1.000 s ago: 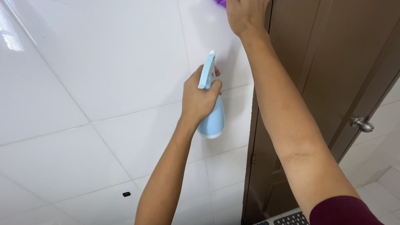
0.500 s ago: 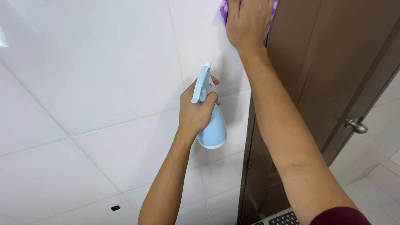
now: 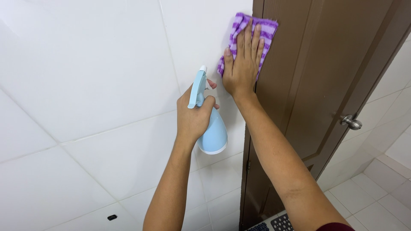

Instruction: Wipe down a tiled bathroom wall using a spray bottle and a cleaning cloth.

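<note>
My left hand [image 3: 193,115] grips a light blue spray bottle [image 3: 212,130] by its neck, nozzle up, close to the white tiled wall [image 3: 85,85]. My right hand [image 3: 242,64] lies flat, fingers spread, on a purple striped cloth [image 3: 267,30] and presses it against the wall tile right at the edge of the brown door frame [image 3: 274,98]. The cloth laps partly over the frame. The two hands are a short gap apart, the right one higher.
A brown wooden door [image 3: 338,64] with a round metal knob [image 3: 352,122] stands to the right. White floor tiles [image 3: 368,201] show at lower right, with a perforated dark mat [image 3: 280,222] at the bottom. A small dark mark [image 3: 112,217] sits low on the wall.
My right hand and the purple cloth have come down the wall, from the top edge of the view into full sight. The left hand with the bottle has stayed roughly in place.
</note>
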